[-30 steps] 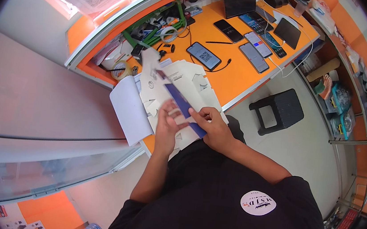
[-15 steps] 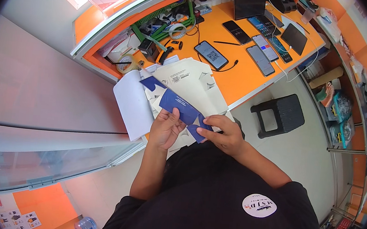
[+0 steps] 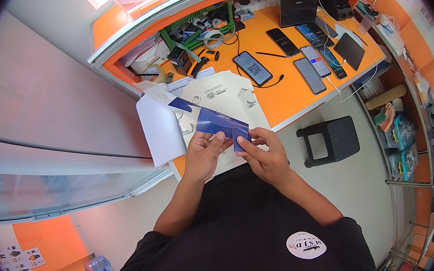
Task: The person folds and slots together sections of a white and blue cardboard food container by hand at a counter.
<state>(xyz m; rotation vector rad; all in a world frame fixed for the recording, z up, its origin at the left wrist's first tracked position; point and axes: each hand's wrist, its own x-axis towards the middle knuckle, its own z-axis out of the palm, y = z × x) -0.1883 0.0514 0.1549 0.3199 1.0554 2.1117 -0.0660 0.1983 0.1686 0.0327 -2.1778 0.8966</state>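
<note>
A dark blue cardboard box blank [image 3: 219, 123] with flaps and a white inner side is held in front of me. My left hand [image 3: 204, 154] grips its lower edge near the middle, thumb on the blue face. My right hand [image 3: 266, 156] pinches a small folded end flap at the right end between thumb and fingers. The far left end of the blank reaches over a flattened cream carton [image 3: 234, 92] with cut-out tabs. A white sheet [image 3: 158, 132] lies at the left of that carton.
On the orange counter [image 3: 275, 107] lie a phone with a square code [image 3: 253, 68], a black pen [image 3: 271, 54] and several other phones. A green basket [image 3: 199, 25] of tools and tape stands behind. A black stool [image 3: 328, 142] is on the floor at right.
The blue blank has turned closer to level, its right end raised. The right-end flap is folded more closely against the panel. Both hands still hold it.
</note>
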